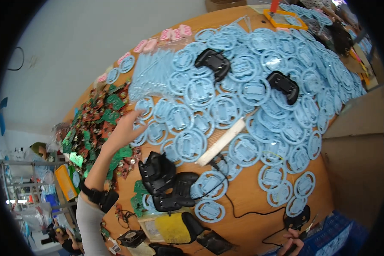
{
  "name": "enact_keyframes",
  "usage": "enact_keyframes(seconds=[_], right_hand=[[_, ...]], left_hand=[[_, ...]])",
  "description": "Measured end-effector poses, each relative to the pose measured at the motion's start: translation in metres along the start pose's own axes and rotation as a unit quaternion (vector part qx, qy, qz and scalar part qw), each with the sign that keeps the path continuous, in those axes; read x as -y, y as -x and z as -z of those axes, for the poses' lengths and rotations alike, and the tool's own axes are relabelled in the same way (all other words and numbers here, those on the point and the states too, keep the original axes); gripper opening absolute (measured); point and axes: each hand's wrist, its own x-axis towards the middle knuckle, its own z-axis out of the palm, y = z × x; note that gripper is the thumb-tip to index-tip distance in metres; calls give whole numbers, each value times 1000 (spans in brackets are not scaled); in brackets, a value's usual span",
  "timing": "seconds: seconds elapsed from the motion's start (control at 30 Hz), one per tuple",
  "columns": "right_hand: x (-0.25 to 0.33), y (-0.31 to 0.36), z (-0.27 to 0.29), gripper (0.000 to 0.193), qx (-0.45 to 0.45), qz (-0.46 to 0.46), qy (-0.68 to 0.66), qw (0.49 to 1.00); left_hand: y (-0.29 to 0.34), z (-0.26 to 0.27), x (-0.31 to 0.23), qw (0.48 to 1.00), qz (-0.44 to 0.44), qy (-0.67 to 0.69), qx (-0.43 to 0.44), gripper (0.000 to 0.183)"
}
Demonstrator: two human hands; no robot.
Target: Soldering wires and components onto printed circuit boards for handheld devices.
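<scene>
Along the left edge of the spread of blue rings (190, 145), the left hand (124, 131) reaches over the desk (251, 230), fingers parted and grasping nothing visible; whether its fingertips touch the nearest ring, I cannot tell. A black band (99, 197) circles that wrist, above a grey sleeve (90, 226). Just beside the forearm, a heap of red and green boards (104, 115) runs along the desk's left side. Down at the lower right, the right hand (292, 244) is closed around a thin pointed tool (306, 229), near a blue crate (337, 237).

The rings cover most of the desk, overlapping and piled toward the far right. Two black shells (213, 64) lie on top of them, apart from each other. A white bar (222, 142) slants among the nearer rings. More black casings (158, 173) sit together at the lower left, next to a yellow pad (170, 228).
</scene>
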Motion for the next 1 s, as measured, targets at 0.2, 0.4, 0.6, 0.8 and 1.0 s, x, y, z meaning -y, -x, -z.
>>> enact_keyframes(seconds=[0.2, 0.4, 0.6, 0.8, 1.0], right_hand=[[-16, 37, 23, 24, 24, -84, 42, 995], [-32, 45, 27, 20, -27, -101, 20, 994], [-54, 69, 40, 26, -2, -75, -47, 996], [-52, 47, 38, 29, -73, -66, -35, 995], [-40, 51, 56, 21, -6, -135, -19, 991]], left_hand=[[-200, -71, -124, 914, -251, -227, -224, 87], [-258, -94, -127, 928, -227, -212, -207, 73], [-230, -66, -212, 895, -311, -40, -317, 61], [-240, -95, -192, 965, -137, -219, -38, 85], [-195, -116, -147, 985, -65, -140, -77, 100]])
